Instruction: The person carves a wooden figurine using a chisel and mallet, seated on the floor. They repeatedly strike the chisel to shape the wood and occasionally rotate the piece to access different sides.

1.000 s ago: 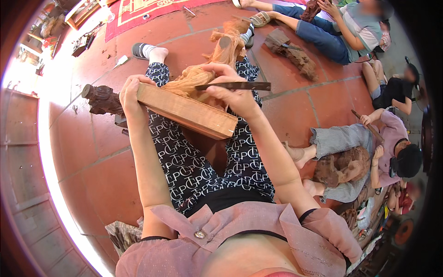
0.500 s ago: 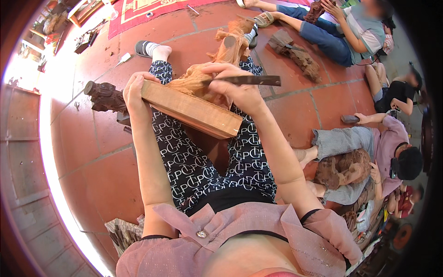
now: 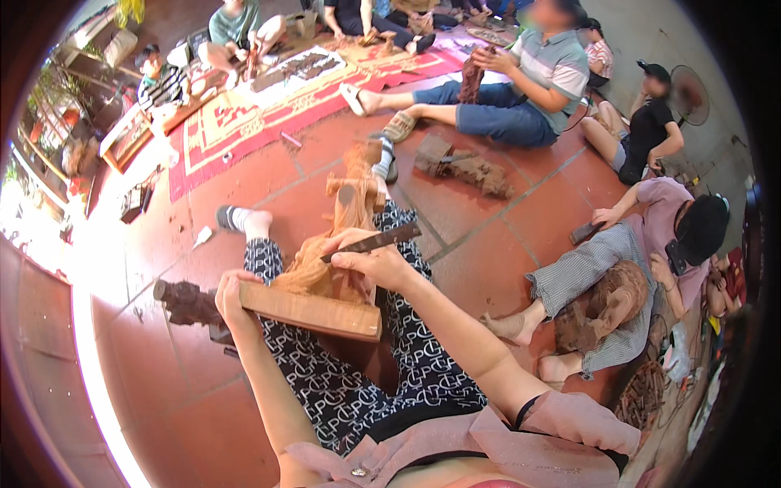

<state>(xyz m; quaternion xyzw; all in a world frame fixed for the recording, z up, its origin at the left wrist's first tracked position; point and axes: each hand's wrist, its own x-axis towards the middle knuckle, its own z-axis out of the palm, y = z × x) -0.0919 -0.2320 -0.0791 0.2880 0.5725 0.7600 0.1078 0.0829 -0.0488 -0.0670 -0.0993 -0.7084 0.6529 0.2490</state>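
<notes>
The orange-brown wood carving (image 3: 313, 252) sits between the person's legs, its slab-like base (image 3: 313, 311) nearest the body. The tool (image 3: 390, 239), dark, flat and narrow, now slants more steeply; both holds are unchanged, so the piece remains braced. Left hand (image 3: 236, 299): grip closed on the base corner. Right hand (image 3: 370, 259): grip holding the tool at rippled folds. Beyond: smooth red floor tiles (image 3: 187, 382)

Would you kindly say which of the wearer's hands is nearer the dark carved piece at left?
Left: the left hand is just right of the dark carved piece; the right hand, holding a dark tool, farther right.
</notes>
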